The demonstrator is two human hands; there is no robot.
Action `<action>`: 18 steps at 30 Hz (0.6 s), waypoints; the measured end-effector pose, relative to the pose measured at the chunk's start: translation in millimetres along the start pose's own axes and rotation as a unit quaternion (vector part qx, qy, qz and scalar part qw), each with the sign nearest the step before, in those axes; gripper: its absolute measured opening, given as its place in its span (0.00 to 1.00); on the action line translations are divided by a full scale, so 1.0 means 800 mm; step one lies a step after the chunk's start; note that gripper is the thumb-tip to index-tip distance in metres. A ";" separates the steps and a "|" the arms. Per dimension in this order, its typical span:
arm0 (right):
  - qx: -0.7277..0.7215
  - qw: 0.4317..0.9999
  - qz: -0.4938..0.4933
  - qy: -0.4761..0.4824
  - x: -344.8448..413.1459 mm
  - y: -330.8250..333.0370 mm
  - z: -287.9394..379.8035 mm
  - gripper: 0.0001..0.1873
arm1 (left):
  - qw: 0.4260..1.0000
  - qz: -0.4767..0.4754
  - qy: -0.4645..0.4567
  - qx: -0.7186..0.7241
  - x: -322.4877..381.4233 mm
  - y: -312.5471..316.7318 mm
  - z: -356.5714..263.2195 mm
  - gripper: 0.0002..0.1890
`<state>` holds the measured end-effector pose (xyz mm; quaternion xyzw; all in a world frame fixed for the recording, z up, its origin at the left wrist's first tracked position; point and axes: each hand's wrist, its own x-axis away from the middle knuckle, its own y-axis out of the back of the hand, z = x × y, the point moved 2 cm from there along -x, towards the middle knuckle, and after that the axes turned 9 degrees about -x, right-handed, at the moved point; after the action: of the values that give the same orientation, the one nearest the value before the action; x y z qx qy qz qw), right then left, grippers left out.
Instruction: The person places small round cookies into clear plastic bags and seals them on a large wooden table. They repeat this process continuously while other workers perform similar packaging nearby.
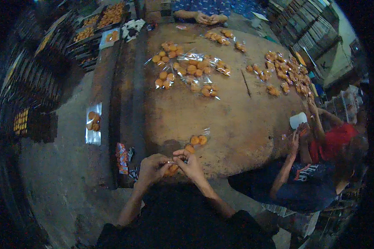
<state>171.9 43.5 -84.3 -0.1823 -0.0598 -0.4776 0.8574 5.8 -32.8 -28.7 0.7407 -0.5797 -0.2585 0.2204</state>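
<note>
My left hand (152,168) and my right hand (189,163) meet at the near edge of the wooden table (230,124). Their fingertips pinch a small pale strip (170,162), perhaps a tie or the neck of a bag; it is too blurred to tell. Just below the fingers show round orange-brown cookies (172,169), partly hidden by my hands. Beyond my right fingertips lie another cookie (189,148) and a pair of cookies (198,140), with the glint of clear plastic film (207,131) behind them.
Clear bags of cookies (191,68) lie mid-table, with a larger heap (288,71) at right. Orange packets (122,158) lie left of my hand. Further left is a cookie bag (93,121). Co-workers' hands (210,19) (296,138) and a white tub (298,120) are around the table.
</note>
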 end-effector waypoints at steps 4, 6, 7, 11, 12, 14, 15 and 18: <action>0.194 0.957 0.078 0.202 -0.008 -0.031 0.020 0.07 | 0.986 -0.032 0.149 0.062 0.027 0.015 0.019 0.09; 0.203 0.962 0.071 0.169 -0.015 -0.047 0.022 0.08 | 0.974 -0.047 0.191 0.115 0.037 0.025 0.029 0.10; 0.205 0.963 0.077 0.159 -0.019 -0.061 0.022 0.08 | 0.967 -0.063 0.202 0.146 0.042 0.032 0.036 0.11; 0.212 0.954 0.162 0.139 -0.048 -0.121 0.016 0.08 | 0.913 -0.106 0.329 0.215 0.081 0.065 0.069 0.12; 0.211 0.957 0.163 0.109 -0.057 -0.130 0.013 0.09 | 0.912 -0.155 0.318 0.209 0.099 0.071 0.071 0.12; 0.215 0.960 0.145 0.101 -0.095 -0.156 0.003 0.11 | 0.896 -0.189 0.327 0.233 0.129 0.087 0.084 0.12; 0.239 0.949 0.161 0.129 -0.106 -0.171 -0.006 0.10 | 0.887 -0.200 0.333 0.250 0.145 0.091 0.088 0.12; 0.354 0.889 0.216 0.194 -0.143 -0.218 -0.045 0.09 | 0.830 -0.230 0.392 0.323 0.185 0.095 0.102 0.11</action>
<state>-38.7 38.5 -104.6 0.2214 -0.0165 -0.2530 0.9416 -74.1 -196.5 -62.8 0.9207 -0.3075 0.2125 0.1120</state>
